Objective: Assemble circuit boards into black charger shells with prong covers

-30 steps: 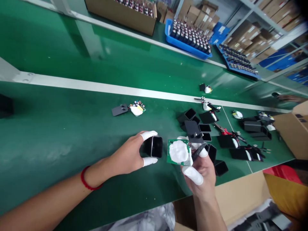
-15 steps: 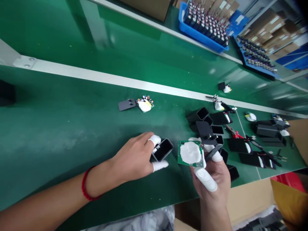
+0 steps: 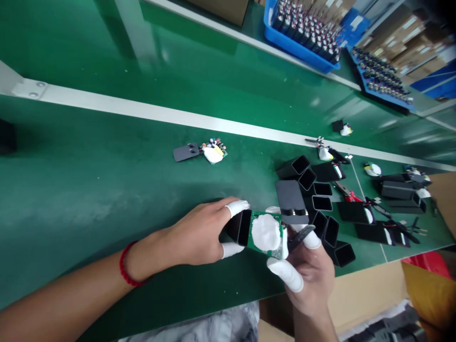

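Note:
My left hand (image 3: 204, 232), with white finger cots on thumb and finger, grips a black rectangular plastic housing (image 3: 239, 227) whose open end faces right. In my right hand (image 3: 308, 266), also in finger cots, is a green circuit board (image 3: 256, 246) with a blob of white compound on it. The board's left edge is at the mouth of the housing; whether it is inside, I cannot tell. Wired to the board, a black end plate with plug pins (image 3: 291, 199) stands above my right fingers. A black cable (image 3: 298, 239) lies across those fingers.
Behind my hands lies another plate-and-board assembly (image 3: 213, 154). Several empty black housings (image 3: 322, 203) stand at right, near red-handled pliers (image 3: 351, 194) and filled housings (image 3: 356, 212). A blue tray (image 3: 306, 56) of parts sits on the shelf. A metal rail (image 3: 160, 113) crosses the bench.
My right hand has moved left, bringing the circuit board up to the housing's mouth. The end plate has swung left with it. My left hand has turned the housing's opening more toward the board.

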`<state>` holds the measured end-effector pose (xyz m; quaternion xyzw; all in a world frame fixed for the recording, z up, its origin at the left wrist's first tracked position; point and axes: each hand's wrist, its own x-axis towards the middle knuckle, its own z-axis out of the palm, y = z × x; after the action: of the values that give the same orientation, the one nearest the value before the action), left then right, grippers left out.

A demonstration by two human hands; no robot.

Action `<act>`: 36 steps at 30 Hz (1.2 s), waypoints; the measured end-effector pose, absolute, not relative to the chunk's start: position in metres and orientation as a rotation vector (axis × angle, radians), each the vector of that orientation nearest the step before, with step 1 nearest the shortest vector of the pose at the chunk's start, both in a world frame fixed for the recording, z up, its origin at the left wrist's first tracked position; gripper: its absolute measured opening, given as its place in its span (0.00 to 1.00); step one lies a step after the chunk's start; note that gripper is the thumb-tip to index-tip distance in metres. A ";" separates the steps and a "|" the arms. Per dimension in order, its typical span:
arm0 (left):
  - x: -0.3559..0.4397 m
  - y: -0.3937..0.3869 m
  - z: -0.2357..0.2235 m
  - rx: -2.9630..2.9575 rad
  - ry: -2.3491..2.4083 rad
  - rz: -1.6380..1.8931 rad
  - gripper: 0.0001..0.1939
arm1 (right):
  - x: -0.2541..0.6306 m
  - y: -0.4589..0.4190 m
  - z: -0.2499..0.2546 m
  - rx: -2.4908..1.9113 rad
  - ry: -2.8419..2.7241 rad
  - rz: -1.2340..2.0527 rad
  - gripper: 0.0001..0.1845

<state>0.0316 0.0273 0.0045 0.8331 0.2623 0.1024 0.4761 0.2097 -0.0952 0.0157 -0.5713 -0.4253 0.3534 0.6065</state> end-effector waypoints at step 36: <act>0.033 0.025 -0.006 1.885 0.626 0.348 0.32 | 0.222 -0.087 0.010 -1.401 -1.411 0.860 0.39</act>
<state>0.0325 0.0247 -0.0062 0.7908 0.2627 0.1458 0.5333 0.2224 -0.0867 0.0097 -0.5712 -0.5753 0.3508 0.4686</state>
